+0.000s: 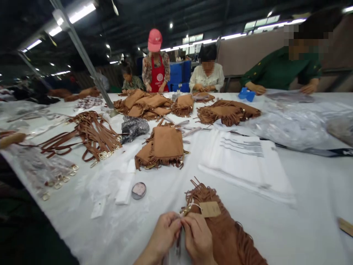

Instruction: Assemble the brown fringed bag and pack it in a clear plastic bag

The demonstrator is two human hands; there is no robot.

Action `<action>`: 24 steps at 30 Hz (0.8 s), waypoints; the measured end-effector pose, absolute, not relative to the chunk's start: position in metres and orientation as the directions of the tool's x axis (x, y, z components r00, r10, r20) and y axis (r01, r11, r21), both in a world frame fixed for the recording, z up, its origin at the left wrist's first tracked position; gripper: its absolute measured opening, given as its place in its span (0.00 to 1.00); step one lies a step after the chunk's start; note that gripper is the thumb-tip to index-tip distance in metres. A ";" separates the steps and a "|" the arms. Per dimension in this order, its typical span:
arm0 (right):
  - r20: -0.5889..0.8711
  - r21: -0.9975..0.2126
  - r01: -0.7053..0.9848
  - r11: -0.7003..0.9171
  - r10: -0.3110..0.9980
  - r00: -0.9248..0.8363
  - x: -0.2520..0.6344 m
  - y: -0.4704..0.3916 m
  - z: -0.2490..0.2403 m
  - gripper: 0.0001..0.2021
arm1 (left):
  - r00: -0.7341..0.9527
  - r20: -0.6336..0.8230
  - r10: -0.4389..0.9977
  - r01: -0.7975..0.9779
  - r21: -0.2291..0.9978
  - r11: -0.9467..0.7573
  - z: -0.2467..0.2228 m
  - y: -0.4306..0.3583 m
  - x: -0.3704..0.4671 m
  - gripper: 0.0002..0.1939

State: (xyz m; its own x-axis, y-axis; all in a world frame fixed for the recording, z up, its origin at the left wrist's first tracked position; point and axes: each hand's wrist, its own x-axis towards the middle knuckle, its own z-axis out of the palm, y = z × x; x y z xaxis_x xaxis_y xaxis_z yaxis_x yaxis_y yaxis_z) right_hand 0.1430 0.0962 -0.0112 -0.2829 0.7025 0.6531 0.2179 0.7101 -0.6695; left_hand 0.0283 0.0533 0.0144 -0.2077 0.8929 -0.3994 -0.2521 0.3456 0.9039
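Note:
A brown suede bag with fringe [228,235] lies on the white table in front of me, a tan paper tag [210,209] on its upper corner. At that corner, next to gold metal hardware [186,210], my left hand [165,230] and my right hand [197,233] meet fingertip to fingertip. Both are closed in a pinch on a narrow brown strap [178,244] that looks wrapped in clear plastic and runs down between them. The exact spot under the fingertips is hidden.
More fringed bags [167,143] are piled ahead. Brown straps with gold clasps [96,134] lie left, by a small round tin [138,190]. White printed plastic bags [242,158] are stacked right. Across the table several people work, one wearing a red apron [157,75]. A metal pole [82,51] rises left.

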 end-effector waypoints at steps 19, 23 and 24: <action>0.362 -0.906 0.107 0.409 0.882 -0.302 0.146 0.101 0.002 0.05 | -0.247 -0.244 0.938 0.336 0.886 0.319 0.039 0.045 0.025 0.14; 0.399 -0.890 0.077 0.448 0.852 -0.340 0.147 0.099 0.003 0.06 | -0.064 -0.413 0.908 -0.072 0.910 0.409 0.040 0.047 0.018 0.16; 0.388 -0.895 0.069 0.441 0.845 -0.368 0.147 0.100 0.004 0.06 | -0.021 -0.453 0.891 -0.165 0.881 0.444 0.041 0.050 0.015 0.18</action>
State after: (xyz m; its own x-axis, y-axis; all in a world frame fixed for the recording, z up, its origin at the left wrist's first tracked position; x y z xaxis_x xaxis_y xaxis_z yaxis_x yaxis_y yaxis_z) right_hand 0.1468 0.0996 0.0037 -0.3675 0.8451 0.3883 0.0687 0.4411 -0.8948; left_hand 0.0147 0.0497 0.0406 -0.0214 0.8910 -0.4534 -0.1648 0.4442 0.8806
